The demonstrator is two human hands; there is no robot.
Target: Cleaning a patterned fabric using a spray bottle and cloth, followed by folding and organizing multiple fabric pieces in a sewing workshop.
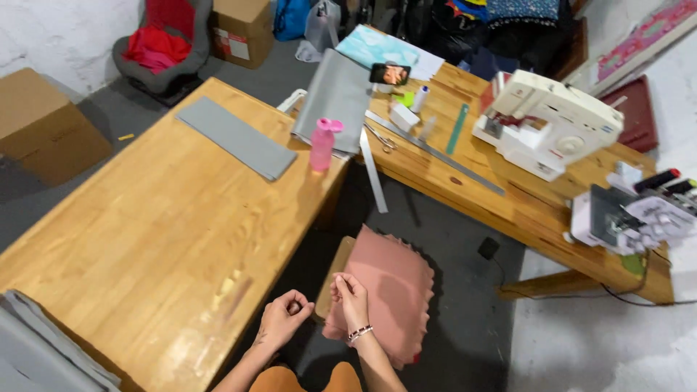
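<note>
- Pink cushion (pixel 392 290) lies on a stool (pixel 335 272) at 6 o'clock, between two wooden surfaces.
- Left hand (pixel 283 319): fingers curled nearly closed; whether they pinch anything I cannot tell.
- Right hand (pixel 352 297), bracelet at the wrist, rests over the cushion's left edge, fingers bent, contents unclear.
- Pink bottle (pixel 322 144) stands at 12 o'clock beside grey cloth (pixel 234 136).
- White sewing machine (pixel 544 123) sits at 2 o'clock.

Only one cam is used, worn on the head. The room is seen from high up, looking down and fwd. The left hand (pixel 282 319) and right hand (pixel 351 297) are seen close, at the bottom. The table (pixel 167 239) is seen near, w/ the far wall at the top.
</note>
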